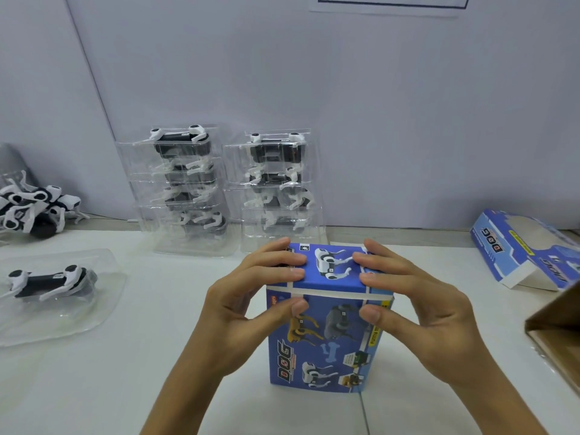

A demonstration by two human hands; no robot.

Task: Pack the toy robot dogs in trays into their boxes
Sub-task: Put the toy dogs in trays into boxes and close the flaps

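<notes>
A blue toy-dog box [326, 337] stands upright on the white table in front of me. My left hand [248, 296] holds its upper left side, fingers laid across the top flap and thumb on the front face. My right hand [417, 296] mirrors it on the upper right side. The top flap lies nearly flat, with a white edge showing along the front. Two stacks of clear trays with black-and-white robot dogs [188, 186] [276, 183] stand behind the box against the wall. One more dog in a tray [53, 284] lies at the left.
A pile of loose robot dogs [34, 208] sits at the far left by the wall. An empty blue box [527, 252] lies on its side at the right. A brown cardboard carton [558, 334] juts in at the right edge.
</notes>
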